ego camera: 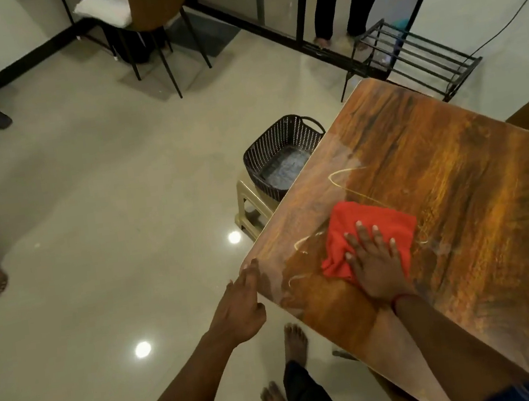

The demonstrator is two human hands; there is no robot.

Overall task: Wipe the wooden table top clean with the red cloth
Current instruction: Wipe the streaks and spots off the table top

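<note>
A glossy wooden table top fills the right side of the view. A crumpled red cloth lies near its left edge. My right hand lies flat on the cloth with fingers spread, pressing it onto the wood. Pale streaks curl on the surface around the cloth. My left hand rests at the table's near left corner, fingers touching the edge and holding nothing.
A dark perforated basket stands on a beige plastic stool against the table's left side. A black metal rack stands behind the table. A chair and a standing person's legs are farther back. My bare feet are below the table corner.
</note>
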